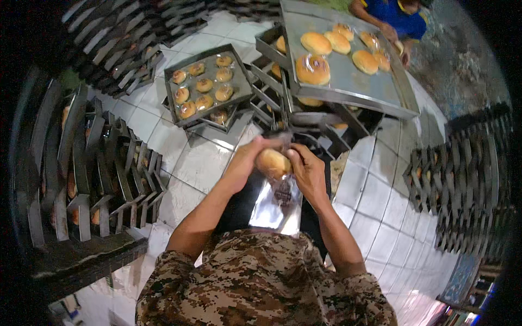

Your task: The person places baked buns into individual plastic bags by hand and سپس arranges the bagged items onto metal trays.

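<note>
Between my two hands is a golden bread bun (272, 162), partly inside a clear plastic bag. My left hand (247, 159) grips the bag from one side, its fingers blurred near the top. On the other side my right hand (306, 169) pinches the plastic with bent fingers. A stack of shiny printed plastic bags (267, 208) lies on my lap below the bun. Beyond my hands a metal tray (350, 95) carries several buns, some bare and some in printed bags. To its left, a dark tray (249, 91) bears several wrapped buns.
Stacked trays with buns (265, 87) stand under the metal tray. Tall stacks of trays rise at the left (89, 191), upper left (118, 49) and right (461, 175). A co-worker in a blue shirt (401, 20) sits beyond the tray. White tiles (195, 163) cover the floor.
</note>
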Motion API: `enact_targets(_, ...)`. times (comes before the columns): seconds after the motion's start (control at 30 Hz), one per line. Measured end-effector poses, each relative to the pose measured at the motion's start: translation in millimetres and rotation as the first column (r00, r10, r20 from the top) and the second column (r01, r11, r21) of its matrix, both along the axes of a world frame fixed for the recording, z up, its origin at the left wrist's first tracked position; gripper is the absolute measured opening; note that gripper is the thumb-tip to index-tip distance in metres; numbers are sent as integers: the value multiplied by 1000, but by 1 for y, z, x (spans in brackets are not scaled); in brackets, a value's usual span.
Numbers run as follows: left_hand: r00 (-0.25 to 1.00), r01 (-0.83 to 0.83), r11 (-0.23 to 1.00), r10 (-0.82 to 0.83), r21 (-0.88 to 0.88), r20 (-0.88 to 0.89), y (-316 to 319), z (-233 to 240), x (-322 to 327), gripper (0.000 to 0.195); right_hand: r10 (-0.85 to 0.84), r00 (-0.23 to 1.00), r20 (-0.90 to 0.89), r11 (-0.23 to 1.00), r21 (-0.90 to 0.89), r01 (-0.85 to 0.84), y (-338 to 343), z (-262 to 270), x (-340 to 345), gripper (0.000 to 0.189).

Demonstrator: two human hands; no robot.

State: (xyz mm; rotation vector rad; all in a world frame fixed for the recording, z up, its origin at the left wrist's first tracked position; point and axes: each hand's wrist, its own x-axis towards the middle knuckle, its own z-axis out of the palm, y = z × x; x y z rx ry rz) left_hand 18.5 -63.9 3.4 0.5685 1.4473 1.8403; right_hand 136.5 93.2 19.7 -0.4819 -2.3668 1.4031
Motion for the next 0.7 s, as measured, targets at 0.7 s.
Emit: enact_targets(0.7,837,-541,821,547,181,25,11,27,25,26,94,971,-220,894,448,15,-27,70,-4,19)
